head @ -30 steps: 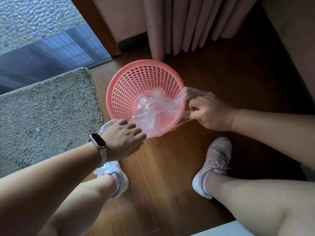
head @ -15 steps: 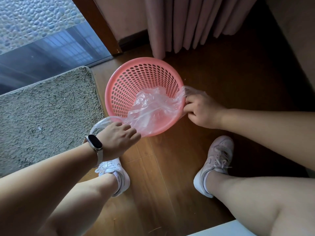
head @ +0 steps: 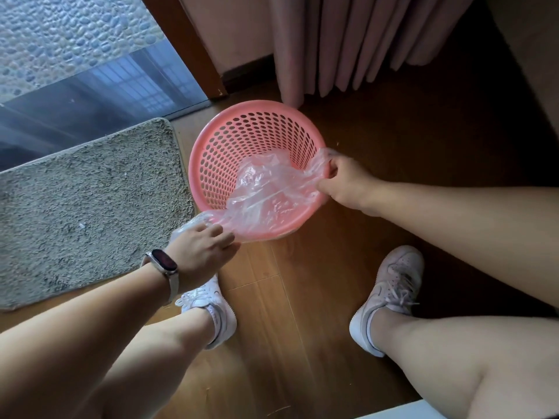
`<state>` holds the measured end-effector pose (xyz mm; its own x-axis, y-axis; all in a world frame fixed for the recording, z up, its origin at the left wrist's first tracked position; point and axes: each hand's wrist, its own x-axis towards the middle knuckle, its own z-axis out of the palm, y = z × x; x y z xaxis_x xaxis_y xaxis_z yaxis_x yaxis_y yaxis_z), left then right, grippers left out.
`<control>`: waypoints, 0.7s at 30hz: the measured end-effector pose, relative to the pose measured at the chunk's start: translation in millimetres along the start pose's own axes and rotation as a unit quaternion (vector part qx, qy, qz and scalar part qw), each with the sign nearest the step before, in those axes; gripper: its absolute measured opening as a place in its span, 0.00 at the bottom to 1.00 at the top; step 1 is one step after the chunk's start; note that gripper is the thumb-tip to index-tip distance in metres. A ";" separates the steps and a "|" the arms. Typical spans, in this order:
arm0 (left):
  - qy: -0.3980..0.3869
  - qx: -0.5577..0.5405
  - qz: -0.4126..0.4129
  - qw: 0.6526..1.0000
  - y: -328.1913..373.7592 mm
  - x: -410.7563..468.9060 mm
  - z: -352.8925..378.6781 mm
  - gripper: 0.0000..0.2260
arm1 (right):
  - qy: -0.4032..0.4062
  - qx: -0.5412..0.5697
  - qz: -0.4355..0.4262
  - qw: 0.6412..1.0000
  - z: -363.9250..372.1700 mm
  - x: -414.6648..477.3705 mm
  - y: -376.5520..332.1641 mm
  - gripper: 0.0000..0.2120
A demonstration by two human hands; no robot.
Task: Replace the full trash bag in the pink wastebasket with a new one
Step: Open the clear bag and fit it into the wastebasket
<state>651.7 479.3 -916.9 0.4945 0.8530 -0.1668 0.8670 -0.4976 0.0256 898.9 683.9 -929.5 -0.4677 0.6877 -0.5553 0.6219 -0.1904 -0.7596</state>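
Pinching clear bag (head: pixel 266 204) over wastebasket (head: pixel 239 140) rim: left hand (head: pixel 201 255), right hand (head: pixel 348 186)

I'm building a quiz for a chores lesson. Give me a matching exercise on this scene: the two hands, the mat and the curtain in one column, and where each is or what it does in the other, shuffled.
1. left hand
2. right hand
3. grey mat
4. curtain

A. hangs behind the pink wastebasket
B. holds the clear bag at the near rim
C. lies left of the wastebasket
D. pinches the bag at the right rim

Pairs: 1-B, 2-D, 3-C, 4-A
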 end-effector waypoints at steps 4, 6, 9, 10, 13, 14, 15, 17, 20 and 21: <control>-0.017 -0.028 -0.094 0.995 -18.1 -6.8 -2.5 0.09 | 0.003 0.020 0.028 0.999 3.8 0.5 -3.7 0.26; -0.025 -0.085 -0.153 0.984 -23.5 -9.1 -2.9 0.14 | 0.004 -0.002 0.032 0.999 0.8 -0.7 -3.6 0.25; -0.028 -0.202 -0.274 0.940 -22.9 -6.2 -3.5 0.19 | -0.010 -0.035 0.029 0.999 -6.2 -1.4 -1.8 0.23; -0.032 -0.250 -0.327 0.911 -22.1 -3.4 -4.6 0.18 | -0.017 -0.040 0.031 0.999 -7.5 -1.5 -1.2 0.23; -0.053 -0.332 -0.431 0.838 -25.2 5.4 -5.6 0.18 | -0.035 -0.060 0.032 0.997 -10.9 -0.8 0.2 0.20; -0.052 -0.343 -0.450 0.823 -27.1 6.9 -6.6 0.21 | -0.040 -0.066 0.033 0.996 -12.6 -1.0 -0.3 0.20; -0.046 -0.355 -0.466 0.809 -29.5 7.2 -6.7 0.22 | -0.047 -0.072 0.034 0.996 -14.7 -0.9 -0.8 0.20; -0.026 -0.378 -0.500 0.779 -32.7 8.6 -2.7 0.21 | -0.062 -0.085 0.036 0.994 -18.2 -1.3 -0.9 0.19; -0.015 -0.385 -0.544 0.745 -31.1 14.3 5.9 0.16 | -0.104 -0.087 0.039 0.990 -17.3 -4.7 1.2 0.17; -0.012 -0.381 -0.555 0.739 -30.5 16.4 6.7 0.15 | -0.114 -0.078 0.042 0.990 -16.6 -5.2 2.9 0.18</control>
<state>633.0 507.4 -927.1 -0.5419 0.6615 -0.5184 0.5246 0.7481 0.4063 913.5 691.3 -923.2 -0.5285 0.4956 -0.6893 0.7457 -0.1170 -0.6559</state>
